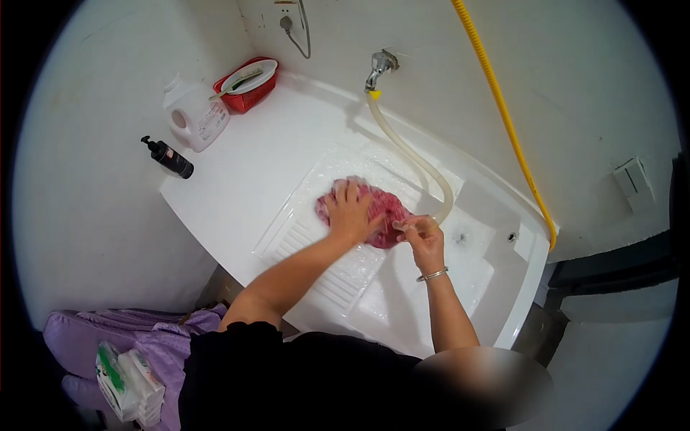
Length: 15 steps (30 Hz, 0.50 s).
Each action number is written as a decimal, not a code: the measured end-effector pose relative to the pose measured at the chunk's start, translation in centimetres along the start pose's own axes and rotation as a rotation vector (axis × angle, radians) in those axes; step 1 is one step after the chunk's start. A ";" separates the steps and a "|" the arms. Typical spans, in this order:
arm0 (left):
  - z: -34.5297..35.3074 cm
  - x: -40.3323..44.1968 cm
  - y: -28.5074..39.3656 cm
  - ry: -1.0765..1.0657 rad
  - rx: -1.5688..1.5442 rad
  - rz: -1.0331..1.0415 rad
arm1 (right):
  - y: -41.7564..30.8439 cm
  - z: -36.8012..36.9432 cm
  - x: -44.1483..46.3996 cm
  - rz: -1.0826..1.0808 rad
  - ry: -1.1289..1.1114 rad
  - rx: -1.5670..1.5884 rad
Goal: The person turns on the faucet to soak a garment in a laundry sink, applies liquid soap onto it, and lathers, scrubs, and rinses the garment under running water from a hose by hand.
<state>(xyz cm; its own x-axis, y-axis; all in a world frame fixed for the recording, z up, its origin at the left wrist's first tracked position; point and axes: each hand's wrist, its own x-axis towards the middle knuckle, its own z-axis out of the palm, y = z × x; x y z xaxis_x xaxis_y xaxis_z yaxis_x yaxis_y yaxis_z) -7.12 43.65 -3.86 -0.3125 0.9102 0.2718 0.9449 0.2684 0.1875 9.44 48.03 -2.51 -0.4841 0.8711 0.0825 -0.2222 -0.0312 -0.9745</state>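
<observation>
A wet, bunched red cloth (388,205) with white suds on it lies at the edge between the sink's ribbed washboard (316,269) and its basin (460,276). My left hand (348,215) rests flat on the cloth, its fingers spread. In my right hand (424,243), a bracelet on its wrist, is the end of a clear hose (410,147). The hose loops down from the wall tap (381,68), and its tip points at the cloth's right side. Whether water flows out cannot be made out.
On the left of the counter (237,179) stand a black pump bottle (169,158), a large detergent jug (194,118) and a red basket (251,97) holding a white bowl and a brush. A yellow hose (499,108) hangs down the wall. Tissue packs (129,384) lie on purple fabric lower left.
</observation>
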 end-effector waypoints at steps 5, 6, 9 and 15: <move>3.7 2.5 -2.4 0.079 -0.001 0.211 | 1.5 1.1 0.6 0.049 0.029 -0.016; 2.1 4.8 -2.4 -0.179 -0.139 0.159 | 1.5 1.2 1.0 0.038 0.035 -0.017; 0.1 6.3 -1.4 -0.328 -0.217 0.029 | 0.8 0.9 1.6 0.012 0.030 -0.033; 0.4 0.1 1.5 -0.035 -0.075 -0.111 | -0.1 -1.1 0.7 0.001 0.067 -0.070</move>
<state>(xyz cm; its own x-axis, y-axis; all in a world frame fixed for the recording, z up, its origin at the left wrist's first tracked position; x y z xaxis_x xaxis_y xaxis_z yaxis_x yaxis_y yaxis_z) -5.65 44.31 -3.95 -0.4101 0.8869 0.2127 0.8942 0.3451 0.2853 10.06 49.13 -2.56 -0.4263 0.9019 0.0694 -0.1605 0.0001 -0.9870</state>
